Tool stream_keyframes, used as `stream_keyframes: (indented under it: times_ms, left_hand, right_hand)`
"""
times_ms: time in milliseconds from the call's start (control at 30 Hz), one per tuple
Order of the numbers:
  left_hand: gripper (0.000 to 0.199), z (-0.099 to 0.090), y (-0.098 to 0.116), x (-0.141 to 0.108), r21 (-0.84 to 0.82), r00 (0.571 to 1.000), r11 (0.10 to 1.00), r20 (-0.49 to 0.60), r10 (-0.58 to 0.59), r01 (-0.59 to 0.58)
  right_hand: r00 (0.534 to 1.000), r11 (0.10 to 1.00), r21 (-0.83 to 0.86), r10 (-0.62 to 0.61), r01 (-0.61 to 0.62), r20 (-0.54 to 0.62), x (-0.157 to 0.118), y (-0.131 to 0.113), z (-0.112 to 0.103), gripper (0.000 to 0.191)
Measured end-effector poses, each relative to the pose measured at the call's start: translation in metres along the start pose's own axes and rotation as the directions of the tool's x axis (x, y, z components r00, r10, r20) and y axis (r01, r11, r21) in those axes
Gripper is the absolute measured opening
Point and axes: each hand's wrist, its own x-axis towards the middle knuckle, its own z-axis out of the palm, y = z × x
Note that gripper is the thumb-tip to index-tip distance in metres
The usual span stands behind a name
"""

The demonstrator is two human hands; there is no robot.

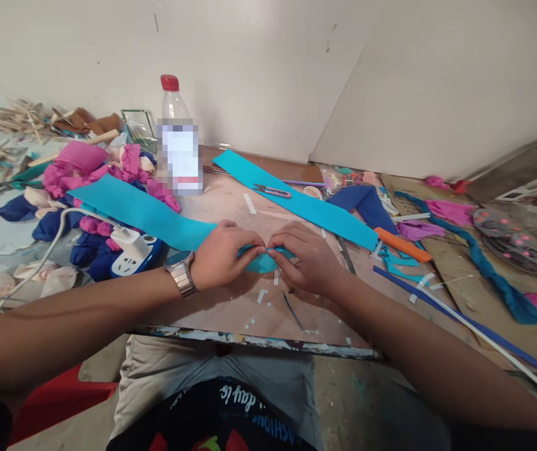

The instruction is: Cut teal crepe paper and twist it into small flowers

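A long turquoise fabric strip [156, 216] runs from the pile at the left down to the middle of the table. My left hand [224, 254] pinches its near end between thumb and forefinger. Fingertip to fingertip with it, my right hand [301, 257] pinches the same end, where the strip looks folded or gathered. The exact fold is hidden by my fingers. Beyond my hands lies a second turquoise strip [315, 207], flat and slanting to the right. A pair of thread snips [273, 190] rests on it.
A power strip [132, 263] with a white plug sits at the left beside bunched pink and navy fabric [81, 169]. A red-capped bottle [171, 94] stands behind a phone [181, 160]. Right of my hands lie an orange-handled cutter [404, 244] and a long blue strip [460, 313].
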Motion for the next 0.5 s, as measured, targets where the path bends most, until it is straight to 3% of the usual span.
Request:
stream_keyframes:
  times_ms: [200, 500]
  left_hand:
    - [0.021, -0.0004, 0.0015, 0.0006, -0.133, 0.999, 0.991, -0.021, -0.030, 0.026]
    - [0.024, 0.0031, -0.0012, -0.0010, 0.062, 0.998, 0.996, 0.007, 0.066, -0.066]
  right_hand:
    - [0.999, 0.999, 0.029, 0.037, -0.035, -0.038, -0.0001, -0.0027, 0.0004, 0.007]
    - [0.997, 0.994, 0.075, 0.082, -0.081, -0.015, -0.0017, -0.0036, 0.0018, 0.008]
